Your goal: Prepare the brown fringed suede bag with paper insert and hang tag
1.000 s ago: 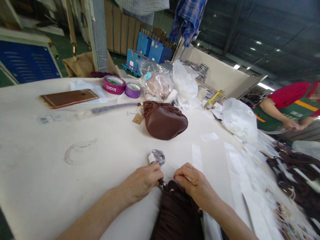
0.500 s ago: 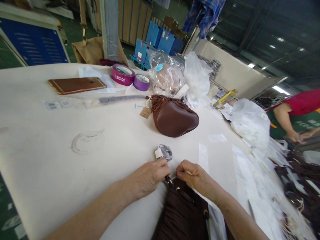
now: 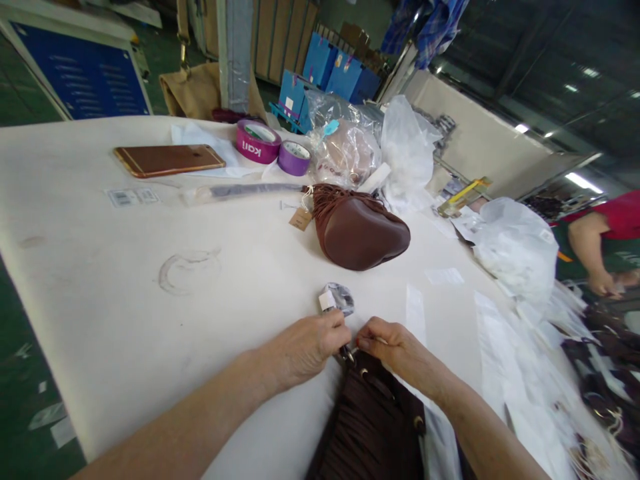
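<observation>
A dark brown fringed bag point(image 3: 373, 427) lies at the near edge of the white table point(image 3: 125, 280). My left hand point(image 3: 305, 347) is closed in a pinch on a small metal fitting at the bag's top edge. My right hand point(image 3: 395, 348) is closed too, pinching the same top edge from the right, and the two hands almost touch. Just beyond my left hand lies a small crumpled clear wrapper with a white tag point(image 3: 337, 299). A second brown fringed bag point(image 3: 363, 230) with a paper tag rests further back.
A gold phone point(image 3: 167, 160), two purple tape rolls point(image 3: 273, 147), a long wrapped strap point(image 3: 245, 191) and plastic bags point(image 3: 380, 147) lie at the back. Paper strips point(image 3: 495, 347) and more dark bags point(image 3: 605, 373) are at the right. Another person in red point(image 3: 597, 247) works there.
The view has shifted, so everything sits a little further right in the picture. My hands have drawn closer together over the bag's top edge.
</observation>
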`<control>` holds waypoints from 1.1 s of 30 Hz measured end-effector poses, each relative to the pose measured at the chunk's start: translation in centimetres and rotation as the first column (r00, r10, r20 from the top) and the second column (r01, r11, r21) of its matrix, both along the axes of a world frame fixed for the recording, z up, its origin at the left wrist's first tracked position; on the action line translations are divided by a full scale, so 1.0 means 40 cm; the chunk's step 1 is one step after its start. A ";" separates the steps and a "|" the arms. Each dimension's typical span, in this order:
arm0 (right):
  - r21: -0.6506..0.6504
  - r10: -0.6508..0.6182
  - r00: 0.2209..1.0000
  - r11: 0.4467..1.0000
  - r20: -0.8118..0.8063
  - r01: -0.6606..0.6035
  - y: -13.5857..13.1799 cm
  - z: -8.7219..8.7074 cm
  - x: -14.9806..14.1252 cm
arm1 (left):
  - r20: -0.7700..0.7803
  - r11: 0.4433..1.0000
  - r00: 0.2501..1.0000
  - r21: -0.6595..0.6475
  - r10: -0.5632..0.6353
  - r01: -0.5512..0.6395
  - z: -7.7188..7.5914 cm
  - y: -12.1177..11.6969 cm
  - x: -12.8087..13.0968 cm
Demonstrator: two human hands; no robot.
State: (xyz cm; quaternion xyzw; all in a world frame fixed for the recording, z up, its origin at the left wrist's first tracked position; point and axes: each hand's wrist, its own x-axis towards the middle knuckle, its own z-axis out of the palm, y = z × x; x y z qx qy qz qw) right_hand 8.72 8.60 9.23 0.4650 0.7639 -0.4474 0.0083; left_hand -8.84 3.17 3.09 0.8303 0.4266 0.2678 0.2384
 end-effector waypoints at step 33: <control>0.371 0.135 0.951 0.898 0.279 -0.236 -0.062 0.000 -0.044 | -0.165 0.920 0.911 -0.043 0.378 -0.389 0.033 -0.099 0.038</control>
